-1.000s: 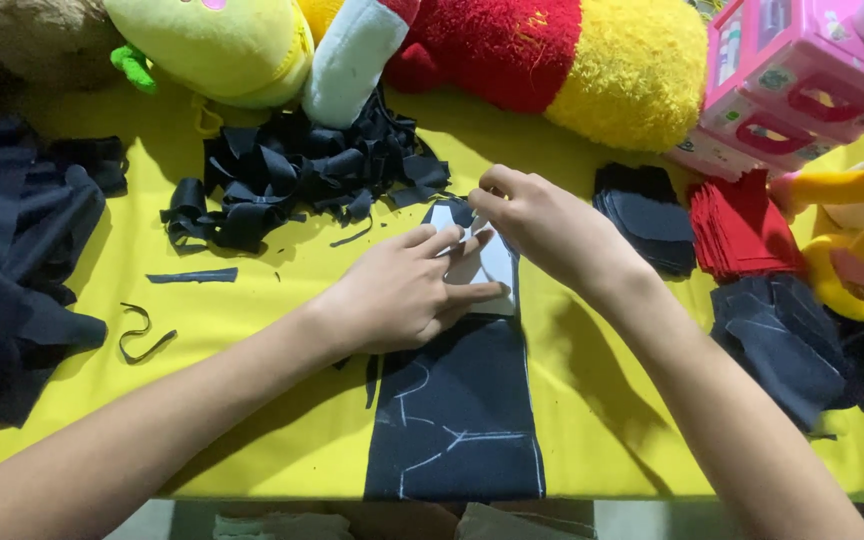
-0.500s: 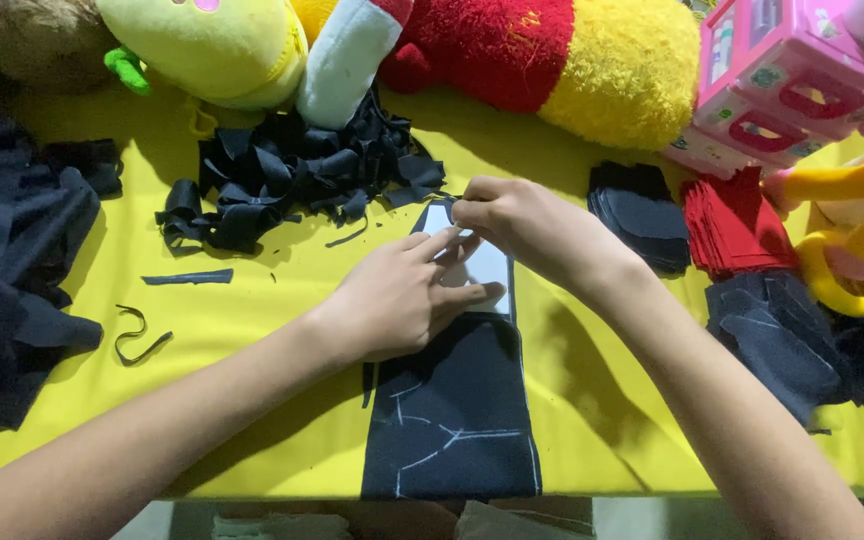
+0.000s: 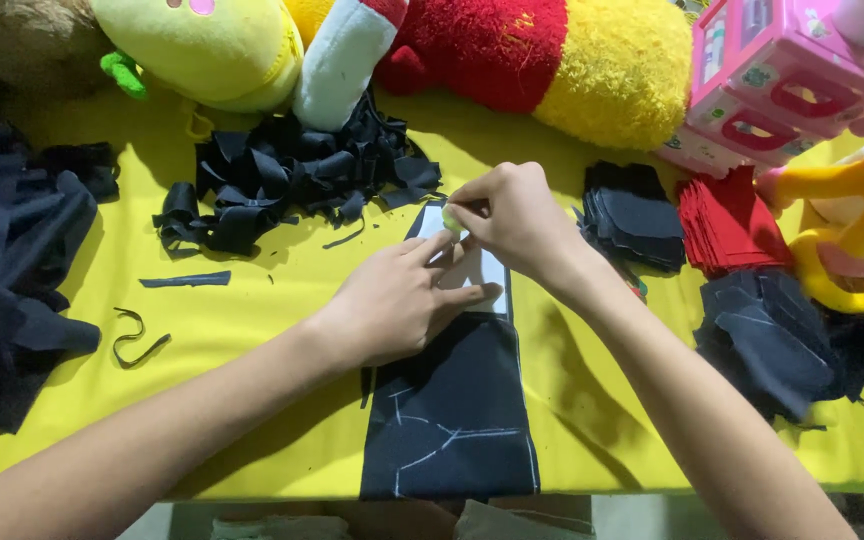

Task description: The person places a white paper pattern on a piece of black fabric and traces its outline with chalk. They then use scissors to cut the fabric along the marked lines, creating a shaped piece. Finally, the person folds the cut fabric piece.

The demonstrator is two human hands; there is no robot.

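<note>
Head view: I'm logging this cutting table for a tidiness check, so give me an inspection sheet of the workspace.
Surface: yellow cloth covers the table.
Job's things: dark fabric strip with chalk lines; white template lies on its far end.
Clutter: heap of black scraps; stack of black cut pieces; red stack; dark chalk-marked pieces; dark cloth at the left edge.
Hands: left hand presses flat on the template; right hand pinches a small pale piece, likely chalk.
Cables: nothing seen.
Surroundings: plush toys and a pink toy box along the far edge.
</note>
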